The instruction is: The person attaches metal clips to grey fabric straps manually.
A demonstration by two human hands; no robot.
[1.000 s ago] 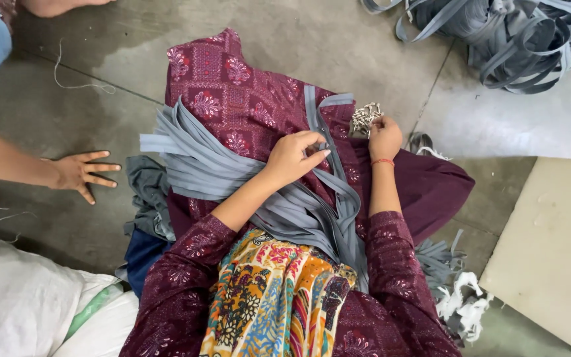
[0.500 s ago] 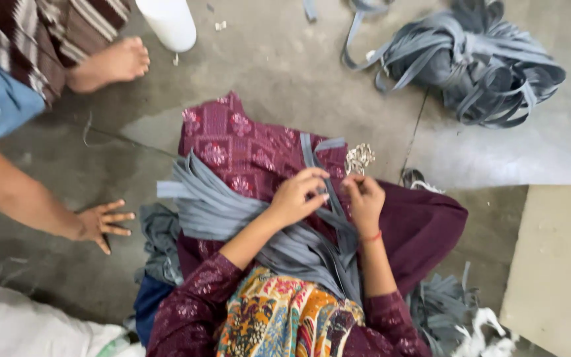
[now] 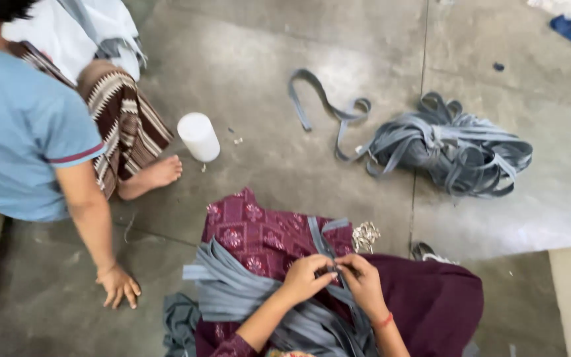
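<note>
1. A bundle of grey straps (image 3: 246, 297) lies across the person's lap, on maroon patterned cloth (image 3: 259, 231), low in the middle of the view.
2. The left hand (image 3: 308, 276) and right hand (image 3: 363, 283) meet just above the bundle, fingertips touching at one strap (image 3: 325, 241) that runs up over the cloth.
3. Both hands pinch this strap, thumbs and forefingers closed on it at the same spot; what sits between the fingertips is too small to tell.
4. The left forearm comes up from the bottom edge, angled to the right. The right forearm rises more steeply, with a red band (image 3: 382, 321) at the wrist.
5. A small pile of metal pieces (image 3: 365, 235) sits on the cloth, just beside the right hand and above it.
6. A heap of grey straps (image 3: 451, 151) lies well apart on the concrete floor (image 3: 266, 59), upper right, with one loose end trailing left.
7. A white cylinder (image 3: 199, 137) stands on the floor, upper left of the cloth.
8. Another person in a blue shirt (image 3: 21, 139) sits at left, one hand (image 3: 118, 285) flat on the floor near the bundle and one bare foot (image 3: 153, 176) by the cylinder.
9. Bare floor lies between the cloth and the heap.
</note>
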